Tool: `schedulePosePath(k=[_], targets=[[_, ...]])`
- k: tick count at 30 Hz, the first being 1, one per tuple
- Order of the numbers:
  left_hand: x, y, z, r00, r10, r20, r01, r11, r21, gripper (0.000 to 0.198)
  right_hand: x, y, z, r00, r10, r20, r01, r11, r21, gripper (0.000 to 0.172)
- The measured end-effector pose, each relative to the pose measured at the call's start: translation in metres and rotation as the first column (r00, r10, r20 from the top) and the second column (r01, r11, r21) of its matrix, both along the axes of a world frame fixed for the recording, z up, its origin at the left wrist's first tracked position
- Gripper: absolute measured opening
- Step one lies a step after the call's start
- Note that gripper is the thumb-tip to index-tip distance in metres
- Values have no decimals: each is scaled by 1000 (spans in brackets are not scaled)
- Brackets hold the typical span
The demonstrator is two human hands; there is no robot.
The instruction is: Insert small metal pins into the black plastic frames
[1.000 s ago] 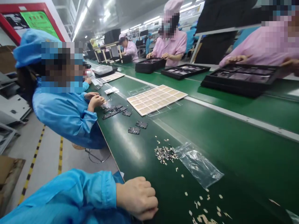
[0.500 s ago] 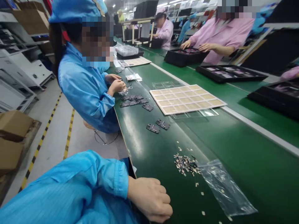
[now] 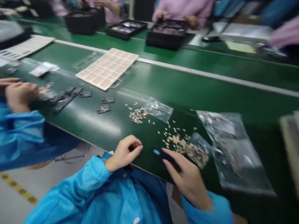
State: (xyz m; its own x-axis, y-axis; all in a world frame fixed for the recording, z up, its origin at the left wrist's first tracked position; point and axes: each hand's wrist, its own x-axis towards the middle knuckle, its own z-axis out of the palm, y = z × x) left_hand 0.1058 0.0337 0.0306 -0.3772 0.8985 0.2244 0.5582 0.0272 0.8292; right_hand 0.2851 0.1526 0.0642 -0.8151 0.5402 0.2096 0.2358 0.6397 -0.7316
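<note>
Your left hand (image 3: 123, 154) is curled, its fingers drawn together just above the green belt surface (image 3: 93, 124), and the blur hides whether that grip holds anything. Your right hand (image 3: 187, 177) is closed in a grip on a dark object (image 3: 164, 157) with a blue mark, just beside a heap of small beige pieces (image 3: 178, 144) running onto a clear plastic bag (image 3: 198, 146). A smaller heap (image 3: 137, 115) and dark metal plates (image 3: 104, 109) lie farther left, toward a co-worker's hand (image 3: 21, 96).
</note>
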Motion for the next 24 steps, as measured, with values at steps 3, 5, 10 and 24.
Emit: schedulePosePath(k=[3,5,10,24], targets=[[-14,4,0,990,-56,-131,58,998,6,31,-2,-13,-16,996,-54,72,44,991,128,28],[-20,8,-1,931,-158,-328,150,987,-48,50,-13,-12,-24,988,-82,131,50,971,236,31],[-26,18,-3,747,-306,-590,229,952,-204,41,-26,-12,-24,954,-208,215,93,890,446,30],[-67,87,20,806,-45,-590,75,997,26,23,-62,57,-17,939,23,343,-201,846,494,41]])
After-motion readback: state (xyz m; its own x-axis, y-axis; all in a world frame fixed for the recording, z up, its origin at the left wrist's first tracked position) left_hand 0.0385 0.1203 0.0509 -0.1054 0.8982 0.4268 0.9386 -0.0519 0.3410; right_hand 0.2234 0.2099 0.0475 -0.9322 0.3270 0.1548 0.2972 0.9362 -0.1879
